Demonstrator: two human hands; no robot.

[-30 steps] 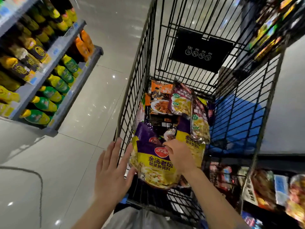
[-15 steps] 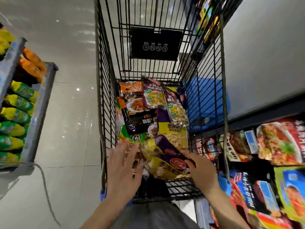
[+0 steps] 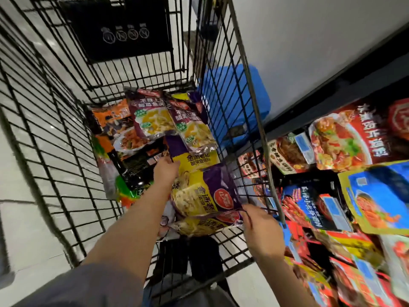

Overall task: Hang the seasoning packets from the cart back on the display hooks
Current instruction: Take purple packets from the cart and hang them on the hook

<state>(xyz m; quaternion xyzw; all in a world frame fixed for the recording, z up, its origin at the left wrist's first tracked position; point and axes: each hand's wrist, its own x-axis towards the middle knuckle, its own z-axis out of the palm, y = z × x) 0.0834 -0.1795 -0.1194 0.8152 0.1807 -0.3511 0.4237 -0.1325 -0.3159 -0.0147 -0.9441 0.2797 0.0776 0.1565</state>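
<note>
Pale glossy floor tiles showed through the black wire shopping cart [image 3: 247, 89], with a display of hanging red and blue foil seasoning packets [image 3: 345, 138] crowding the right edge.

Both hands were down in the cart among a heap of glossy purple-and-yellow seasoning packets [image 3: 205, 196]. The right hand [image 3: 261, 229] pinched the near corner of the topmost of those packets between thumb and fingers; the packet fanned away from the fingertips toward the cart's far end, and a second matching packet lay just under it. The left hand [image 3: 166, 171] reached deeper, its fingers curled down at the edge of the purple-and-yellow stack, beside a black-and-orange packet [image 3: 128, 147]; whether it gripped anything I could not tell, since the fingertips were hidden.

The step in hand looked like lifting packets out. It would probably go best with a hold near each packet's top edge, where the hang hole should be, so the packet arrives at a hook ready to thread. Taking one or two at a time would keep the slippery foil from sliding apart. No bare hook was visible; the display stood just right of the right hand, beyond the cart's wire wall.
</note>
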